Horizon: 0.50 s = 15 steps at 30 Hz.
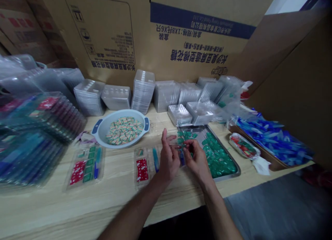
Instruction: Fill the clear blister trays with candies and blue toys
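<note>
My left hand (169,157) and my right hand (196,159) are close together over the table, fingers curled toward each other. Between their fingertips is a clear plastic piece (179,139) with green in it; its exact kind is unclear. Beneath and left of my hands lies a clear compartment tray (136,163), holding a red patterned packet (142,170) and a blue stick (155,159). My forearm and hands hide its right part. Beside my right hand is a metal tray (234,163) of green wrapped pieces (218,157).
Another filled clear tray (75,179) lies left. Stacked filled trays (31,139) stand far left, blurred. A pale blue bowl (102,138) holds striped pieces. Stacks of clear trays (142,91) line the cardboard (109,32). A foil container (243,145) and blue sticks (275,138) in a box lie right.
</note>
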Tool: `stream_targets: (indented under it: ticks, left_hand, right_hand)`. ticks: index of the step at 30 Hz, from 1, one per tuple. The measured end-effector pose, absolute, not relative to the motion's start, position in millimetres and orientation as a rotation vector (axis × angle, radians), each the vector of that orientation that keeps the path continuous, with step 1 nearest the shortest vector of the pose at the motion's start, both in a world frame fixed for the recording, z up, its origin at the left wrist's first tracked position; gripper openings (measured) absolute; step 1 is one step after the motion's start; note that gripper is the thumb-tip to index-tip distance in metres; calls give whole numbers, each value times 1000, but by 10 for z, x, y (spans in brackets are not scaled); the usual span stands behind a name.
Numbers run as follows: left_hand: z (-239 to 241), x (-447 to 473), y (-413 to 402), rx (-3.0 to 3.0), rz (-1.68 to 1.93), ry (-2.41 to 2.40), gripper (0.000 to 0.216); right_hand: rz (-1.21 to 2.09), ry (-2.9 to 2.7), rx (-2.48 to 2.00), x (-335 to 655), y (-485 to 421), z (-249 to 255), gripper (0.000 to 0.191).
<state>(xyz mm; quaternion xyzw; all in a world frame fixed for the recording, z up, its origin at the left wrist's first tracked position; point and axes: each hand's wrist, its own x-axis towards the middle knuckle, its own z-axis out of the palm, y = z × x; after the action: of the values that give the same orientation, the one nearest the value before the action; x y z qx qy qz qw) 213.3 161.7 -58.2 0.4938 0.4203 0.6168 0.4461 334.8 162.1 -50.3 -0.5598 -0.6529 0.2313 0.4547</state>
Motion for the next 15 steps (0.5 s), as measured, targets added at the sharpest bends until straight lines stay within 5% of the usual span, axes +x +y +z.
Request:
stream_targets:
  ticks: [10, 15]
  left_hand:
    - [-565, 2109, 1642, 1093, 1531, 966, 72]
    - [-534, 2109, 1689, 939, 1404, 950, 47]
  right_hand:
    - [445, -1668, -1412, 3303, 1596, -490, 20]
    - [419, -1697, -1438, 3304, 1590, -400, 18]
